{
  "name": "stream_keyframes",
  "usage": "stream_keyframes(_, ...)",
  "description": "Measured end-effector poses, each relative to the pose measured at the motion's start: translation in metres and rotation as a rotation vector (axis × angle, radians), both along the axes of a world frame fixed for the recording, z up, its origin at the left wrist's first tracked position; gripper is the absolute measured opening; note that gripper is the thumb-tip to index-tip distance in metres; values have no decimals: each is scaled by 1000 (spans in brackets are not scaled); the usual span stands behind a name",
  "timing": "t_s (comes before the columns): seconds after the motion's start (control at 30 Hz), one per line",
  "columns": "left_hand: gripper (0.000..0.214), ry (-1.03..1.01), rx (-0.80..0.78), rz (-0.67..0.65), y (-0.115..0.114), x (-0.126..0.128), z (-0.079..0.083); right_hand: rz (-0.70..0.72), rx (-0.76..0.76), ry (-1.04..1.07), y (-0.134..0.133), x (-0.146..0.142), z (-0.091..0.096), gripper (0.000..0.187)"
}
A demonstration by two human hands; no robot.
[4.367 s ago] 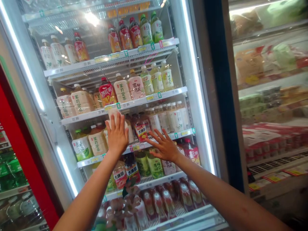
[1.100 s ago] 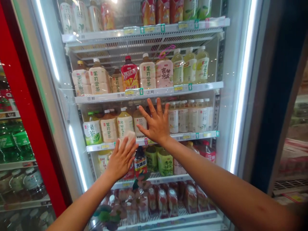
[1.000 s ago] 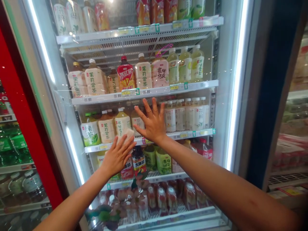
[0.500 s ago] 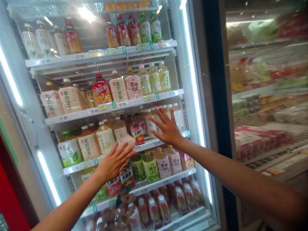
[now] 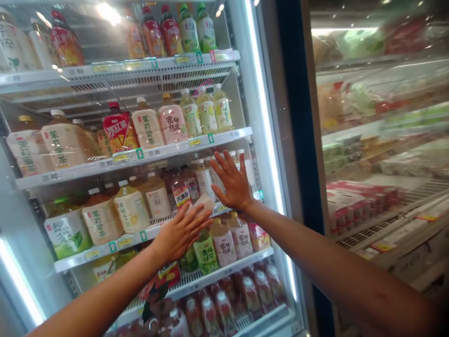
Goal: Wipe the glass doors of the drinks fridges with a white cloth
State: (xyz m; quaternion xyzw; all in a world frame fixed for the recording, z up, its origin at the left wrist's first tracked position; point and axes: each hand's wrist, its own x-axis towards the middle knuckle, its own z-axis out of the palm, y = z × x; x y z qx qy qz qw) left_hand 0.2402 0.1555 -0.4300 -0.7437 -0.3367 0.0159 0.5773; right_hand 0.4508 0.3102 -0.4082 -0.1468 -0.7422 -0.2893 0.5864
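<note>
My left hand (image 5: 178,235) lies flat against the glass door (image 5: 245,98) of a drinks cooler, pressing a small white cloth (image 5: 204,202) under its fingertips. My right hand (image 5: 233,185) rests just right of it and a little higher, palm on the same glass, fingers spread and holding nothing. Behind the glass near both hands stand tea bottles (image 5: 224,243) on white wire shelves (image 5: 210,140).
The cooler's lit white frame (image 5: 266,140) and a dark door post (image 5: 294,140) run down right of my hands. Beyond it, another chilled case (image 5: 379,140) holds packaged goods. Several shelves of bottled drinks (image 5: 147,128) fill the cooler from top to bottom.
My left hand has slid the cloth to the right across the glass, close under my right hand. The view has swung right, so the red cooler on the left is out of sight.
</note>
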Motion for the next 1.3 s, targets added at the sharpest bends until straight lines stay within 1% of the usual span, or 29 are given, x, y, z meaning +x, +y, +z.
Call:
stream_keyframes(0.03, 63, -12, -1, 11, 3, 0, 23, 6, -2, 3, 0, 0, 0, 80)
stream_keyframes(0.1, 65, -187, 85, 94, 14, 5, 72, 12, -7, 17, 0, 0, 1, 80)
stream_keyframes(0.13, 64, -300, 156, 117, 19, 11, 89, 14, -12, 27, 0, 0, 1, 79)
stream_keyframes(0.17, 64, -389, 215, 134, 23, 17, 96, 16, -17, 37, 1, -1, 1, 79)
stream_keyframes(0.2, 65, -434, 248, 140, 26, 23, 93, 17, -21, 47, 1, -1, 0, 78)
stream_keyframes(0.23, 66, -431, 251, 133, 27, 27, 80, 20, -22, 55, 2, -1, 0, 78)
stream_keyframes(0.33, 67, -171, 93, 50, 17, 27, 13, 21, -7, 63, 3, -2, -1, 76)
stream_keyframes(0.37, 65, -104, 47, 28, 10, 21, -3, 19, -1, 60, 3, -2, -2, 76)
stream_keyframes(0.4, 63, -64, 17, 23, 3, 13, -11, 15, 1, 56, 3, -2, -2, 75)
stream_keyframes(0.43, 63, -54, 6, 30, -5, 4, -8, 11, 3, 53, 3, -2, -2, 75)
stream_keyframes(0.47, 63, -77, 15, 52, -12, -7, 4, 7, 3, 51, 3, -2, -1, 75)
stream_keyframes(0.57, 66, -317, 150, 134, -29, -41, 67, 0, -6, 45, 5, 2, 2, 75)
stream_keyframes(0.6, 67, -415, 193, 161, -33, -51, 81, -1, -12, 41, 5, 3, 2, 75)
stream_keyframes(0.63, 68, -507, 243, 177, -37, -58, 86, -1, -22, 37, 5, 3, 0, 75)
stream_keyframes(0.67, 70, -587, 287, 187, -42, -64, 79, -1, -38, 35, 3, 2, -5, 75)
stream_keyframes(0.7, 71, -645, 323, 185, -48, -67, 61, 0, -60, 40, -2, -1, -13, 75)
stream_keyframes(0.73, 73, -683, 352, 184, -56, -69, 33, 3, -82, 50, -8, -6, -23, 76)
stream_keyframes(0.83, 73, -612, 264, 164, -84, -65, -71, 7, -151, 69, -43, -34, -67, 80)
stream_keyframes(0.87, 73, -592, 249, 155, -92, -65, -97, 3, -173, 57, -57, -46, -81, 82)
stream_keyframes(0.9, 72, -581, 241, 149, -97, -66, -113, -4, -192, 35, -70, -59, -93, 84)
stream_keyframes(0.93, 71, -580, 244, 148, -99, -70, -118, -17, -214, 34, -81, -71, -103, 86)
stream_keyframes(0.97, 70, -593, 262, 152, -99, -76, -110, -29, -237, 43, -90, -81, -109, 87)
stream_keyframes(1.0, 70, -619, 292, 162, -97, -84, -94, -38, -258, 64, -96, -90, -111, 87)
stream_keyframes(1.1, 73, -751, 418, 207, -91, -110, -30, -35, -309, 129, -106, -105, -110, 85)
stream_keyframes(1.13, 74, -779, 434, 217, -90, -116, -18, -29, -319, 135, -108, -108, -109, 85)
stream_keyframes(1.17, 74, -801, 441, 224, -91, -120, -16, -24, -326, 138, -110, -110, -111, 85)
stream_keyframes(1.2, 75, -812, 438, 226, -95, -120, -25, -21, -331, 135, -112, -111, -114, 86)
stream_keyframes(1.23, 75, -815, 427, 223, -101, -119, -44, -19, -335, 126, -114, -112, -119, 88)
stream_keyframes(1.3, 78, -806, 398, 203, -117, -111, -96, -14, -340, 91, -118, -114, -134, 93)
